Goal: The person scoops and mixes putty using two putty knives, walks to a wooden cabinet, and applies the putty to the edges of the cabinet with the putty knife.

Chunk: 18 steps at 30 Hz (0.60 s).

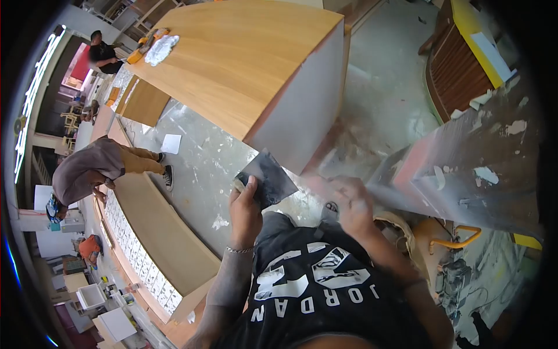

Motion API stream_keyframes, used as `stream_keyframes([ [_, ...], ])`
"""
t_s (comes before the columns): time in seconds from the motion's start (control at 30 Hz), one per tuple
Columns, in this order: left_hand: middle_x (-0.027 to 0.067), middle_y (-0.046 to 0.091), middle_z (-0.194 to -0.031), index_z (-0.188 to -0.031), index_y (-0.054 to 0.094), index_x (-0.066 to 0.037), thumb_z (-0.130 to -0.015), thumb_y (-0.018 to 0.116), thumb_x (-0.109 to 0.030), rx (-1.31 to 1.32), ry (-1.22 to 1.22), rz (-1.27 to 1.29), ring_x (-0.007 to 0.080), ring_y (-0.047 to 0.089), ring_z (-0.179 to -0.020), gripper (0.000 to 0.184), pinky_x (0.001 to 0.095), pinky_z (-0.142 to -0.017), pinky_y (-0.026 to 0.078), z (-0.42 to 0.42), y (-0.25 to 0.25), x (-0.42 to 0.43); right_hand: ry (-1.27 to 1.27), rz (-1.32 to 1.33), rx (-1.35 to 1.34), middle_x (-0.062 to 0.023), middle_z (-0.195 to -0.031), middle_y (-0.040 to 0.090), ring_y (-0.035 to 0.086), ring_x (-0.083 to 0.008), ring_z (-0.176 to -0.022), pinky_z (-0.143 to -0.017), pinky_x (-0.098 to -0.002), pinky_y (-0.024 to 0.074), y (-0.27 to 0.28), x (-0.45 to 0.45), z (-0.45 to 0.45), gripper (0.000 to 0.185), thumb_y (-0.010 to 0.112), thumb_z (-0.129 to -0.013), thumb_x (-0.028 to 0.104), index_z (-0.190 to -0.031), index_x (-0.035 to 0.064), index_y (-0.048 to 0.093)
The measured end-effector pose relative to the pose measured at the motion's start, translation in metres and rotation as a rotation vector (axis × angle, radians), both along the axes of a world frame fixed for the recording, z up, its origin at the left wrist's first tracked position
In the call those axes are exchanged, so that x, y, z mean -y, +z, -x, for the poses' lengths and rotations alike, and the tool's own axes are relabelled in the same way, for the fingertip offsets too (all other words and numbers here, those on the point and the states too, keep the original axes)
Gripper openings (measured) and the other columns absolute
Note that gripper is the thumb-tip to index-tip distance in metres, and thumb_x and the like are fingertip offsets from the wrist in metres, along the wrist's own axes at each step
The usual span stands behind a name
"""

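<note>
My left hand (244, 210) is closed round a flat, dark, square plate (268, 180) smeared with grey. A small pale lump (238, 185) shows at the plate's edge beside the thumb. My right hand (352, 203) is blurred by motion, to the right of the plate, and I cannot make out whether it holds anything. Just beyond both hands stands a large wood-veneered cabinet (256, 52); its pale grey end face (308, 99) has reddish-brown edges, and its lower corner lies close to the plate.
To the right stands a dark, patchy panel (471, 168) with pale spots. A curved counter (157, 232) is on the left, where a person (90, 168) bends over it. Another person (102, 55) stands far off. A white cloth (161, 50) lies on the cabinet.
</note>
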State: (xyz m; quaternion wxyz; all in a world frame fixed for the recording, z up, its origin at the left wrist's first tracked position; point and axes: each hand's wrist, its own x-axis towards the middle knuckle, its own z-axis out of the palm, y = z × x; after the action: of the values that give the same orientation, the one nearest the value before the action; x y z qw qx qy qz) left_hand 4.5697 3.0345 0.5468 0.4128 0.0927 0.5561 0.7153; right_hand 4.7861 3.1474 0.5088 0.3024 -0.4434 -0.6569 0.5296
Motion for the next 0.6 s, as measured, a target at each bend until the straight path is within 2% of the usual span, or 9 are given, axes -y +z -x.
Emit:
stream_keyframes([
  [0.07,0.0065,0.063,-0.103,-0.112,0.056,0.0,-0.101,0.05,-0.022,-0.014,-0.019,0.047,0.0159,0.062,-0.092,0.026,0.031,-0.082,0.051,-0.013,-0.001,-0.009,0.455,-0.777,-0.109,-0.0103,-0.122,0.063,0.059,-0.0267,-0.107,-0.09,-0.0394,0.0465,0.02,0.002,-0.006,0.04,0.062,-0.08,0.003,-0.12,0.0066,0.062],
  [0.17,0.0057,0.064,-0.1,-0.108,0.059,0.0,-0.101,0.051,-0.026,0.103,-0.11,0.106,0.0145,0.063,-0.088,0.029,0.0303,-0.08,0.052,-0.025,-0.016,-0.024,0.533,-0.835,-0.023,-0.0054,-0.118,0.064,0.06,-0.0244,-0.102,-0.087,-0.0361,0.0468,0.015,0.015,-0.006,0.034,0.064,-0.083,0.011,-0.117,0.0117,0.066],
  [0.27,0.002,0.063,-0.09,-0.103,0.062,0.0,-0.1,0.051,-0.021,-0.151,-0.33,0.307,0.0109,0.059,-0.079,0.023,0.0265,-0.071,0.049,-0.016,-0.028,-0.025,0.395,-0.75,-0.012,-0.0048,-0.114,0.064,0.06,-0.0243,-0.099,-0.087,-0.037,0.0467,-0.018,0.007,-0.005,0.033,0.063,-0.082,0.011,-0.116,0.012,0.066],
  [0.3,0.002,0.063,-0.09,-0.103,0.062,0.0,-0.1,0.051,-0.021,-0.153,-0.331,0.296,0.0109,0.059,-0.079,0.023,0.0265,-0.071,0.049,-0.014,-0.023,-0.03,0.416,-0.752,0.026,-0.0086,-0.115,0.063,0.059,-0.0291,-0.103,-0.09,-0.039,0.0453,-0.027,-0.001,-0.007,0.047,0.063,-0.072,-0.003,-0.118,0.0091,0.063],
  [0.37,-0.0002,0.061,-0.086,-0.099,0.062,-0.001,-0.1,0.052,-0.02,0.062,-0.306,0.255,0.0083,0.056,-0.076,0.022,0.0251,-0.068,0.047,-0.015,-0.013,-0.034,0.364,-0.739,0.106,-0.0091,-0.115,0.063,0.059,-0.0301,-0.103,-0.09,-0.0398,0.0454,-0.054,-0.014,-0.007,0.048,0.061,-0.072,-0.004,-0.119,0.0088,0.062],
  [0.47,0.0002,0.061,-0.086,-0.099,0.062,-0.001,-0.1,0.051,-0.021,-0.071,-0.231,0.224,0.0085,0.057,-0.077,0.023,0.0254,-0.069,0.047,-0.013,-0.035,-0.032,0.278,-0.663,0.171,-0.0105,-0.115,0.063,0.058,-0.033,-0.102,-0.091,-0.0428,0.0459,-0.071,-0.021,-0.006,0.047,0.057,-0.074,-0.003,-0.119,0.008,0.062],
  [0.53,0.0002,0.06,-0.087,-0.099,0.062,-0.001,-0.101,0.05,-0.022,-0.107,-0.147,0.222,0.0083,0.056,-0.078,0.024,0.0249,-0.071,0.046,-0.011,-0.057,-0.029,0.247,-0.672,0.032,-0.0106,-0.114,0.063,0.058,-0.0331,-0.104,-0.092,-0.0436,0.0459,-0.047,-0.009,-0.005,0.045,0.057,-0.074,-0.003,-0.118,0.0079,0.063],
  [0.57,0.0001,0.06,-0.086,-0.099,0.062,-0.001,-0.101,0.049,-0.023,-0.086,-0.106,0.205,0.0079,0.055,-0.078,0.025,0.0244,-0.071,0.046,-0.011,-0.067,-0.028,0.36,-0.704,0.048,-0.0088,-0.12,0.061,0.055,-0.0295,-0.114,-0.096,-0.0397,0.0434,-0.04,0.001,-0.007,0.052,0.054,-0.072,-0.006,-0.121,0.008,0.064],
  [0.6,0.0,0.06,-0.086,-0.099,0.062,-0.001,-0.101,0.049,-0.024,-0.066,-0.069,0.178,0.0076,0.055,-0.078,0.027,0.0238,-0.07,0.045,-0.013,-0.072,-0.03,0.431,-0.71,0.042,-0.0081,-0.122,0.059,0.054,-0.0299,-0.116,-0.097,-0.0405,0.0427,-0.036,0.01,-0.006,0.051,0.056,-0.074,-0.004,-0.123,0.0091,0.063],
])
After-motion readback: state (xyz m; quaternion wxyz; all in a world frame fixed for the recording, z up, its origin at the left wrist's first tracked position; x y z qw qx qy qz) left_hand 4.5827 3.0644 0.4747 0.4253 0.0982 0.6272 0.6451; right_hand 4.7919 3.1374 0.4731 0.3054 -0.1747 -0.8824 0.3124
